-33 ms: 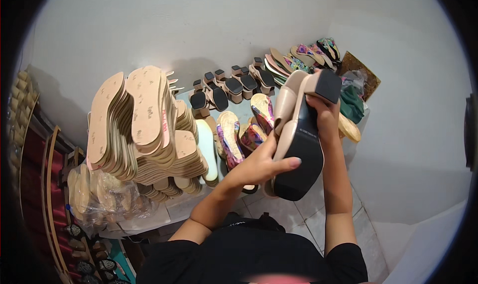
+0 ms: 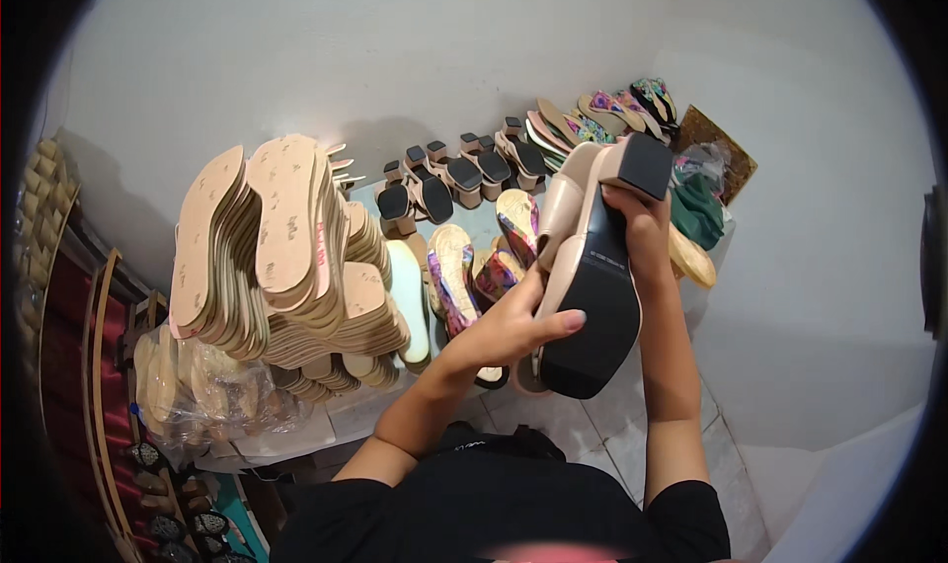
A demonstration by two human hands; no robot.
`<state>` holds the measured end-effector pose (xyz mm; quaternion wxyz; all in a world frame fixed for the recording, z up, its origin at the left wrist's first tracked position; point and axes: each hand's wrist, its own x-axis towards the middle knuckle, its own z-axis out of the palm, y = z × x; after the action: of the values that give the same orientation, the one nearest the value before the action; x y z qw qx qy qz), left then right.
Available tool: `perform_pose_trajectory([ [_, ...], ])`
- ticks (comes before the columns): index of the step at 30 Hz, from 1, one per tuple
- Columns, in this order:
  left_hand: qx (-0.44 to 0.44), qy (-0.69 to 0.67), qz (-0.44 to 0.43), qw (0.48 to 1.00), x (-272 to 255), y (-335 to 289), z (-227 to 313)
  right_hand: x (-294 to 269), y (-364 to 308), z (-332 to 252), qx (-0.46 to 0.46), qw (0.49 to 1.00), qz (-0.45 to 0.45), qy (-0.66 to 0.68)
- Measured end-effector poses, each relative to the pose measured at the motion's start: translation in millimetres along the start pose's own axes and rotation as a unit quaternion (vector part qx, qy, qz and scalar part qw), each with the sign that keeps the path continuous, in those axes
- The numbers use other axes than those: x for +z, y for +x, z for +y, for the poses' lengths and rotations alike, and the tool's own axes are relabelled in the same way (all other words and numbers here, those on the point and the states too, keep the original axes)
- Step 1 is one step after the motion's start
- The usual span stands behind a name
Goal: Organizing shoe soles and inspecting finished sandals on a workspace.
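Note:
A beige block-heeled sandal (image 2: pixel 591 311) is up in front of me, its black sole toward me and its square heel at the top. My left hand (image 2: pixel 509 321) grips the side near the toe, with the thumb on the sole and the fingers hidden behind. My right hand (image 2: pixel 644 229) is wrapped round the narrow part just under the heel. Against the sandal's left side is a glossy beige upper (image 2: pixel 565 207); whether it belongs to a second sandal I cannot tell. Behind my left hand stand wedge sandals with colourful patterned sides (image 2: pixel 452 277) on the table.
Tall stacks of beige insoles (image 2: pixel 286 222) fill the table's left side. Several beige heeled sandals (image 2: pixel 464 173) lie soles-up along the wall. Patterned slippers (image 2: pixel 617 109) and a green cloth (image 2: pixel 697 207) are at the far right. Plastic-wrapped soles (image 2: pixel 202 385) sit at the near left corner.
The sandal and both hands have shifted very slightly; the grip is the same.

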<state>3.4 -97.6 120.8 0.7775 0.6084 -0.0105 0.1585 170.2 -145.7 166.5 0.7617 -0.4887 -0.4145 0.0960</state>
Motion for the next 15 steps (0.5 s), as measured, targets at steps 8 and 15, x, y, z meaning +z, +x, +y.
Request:
perform_pose_trajectory([
  [8,0.012,0.057,0.132,0.99,15.3,47.7,-11.0,-12.6,77.9,34.8,-0.004,0.985,-0.168,0.031],
  [15,0.037,0.018,0.246,0.968,37.1,87.6,-22.2,-18.4,117.3,52.5,0.024,0.964,-0.262,0.023],
])
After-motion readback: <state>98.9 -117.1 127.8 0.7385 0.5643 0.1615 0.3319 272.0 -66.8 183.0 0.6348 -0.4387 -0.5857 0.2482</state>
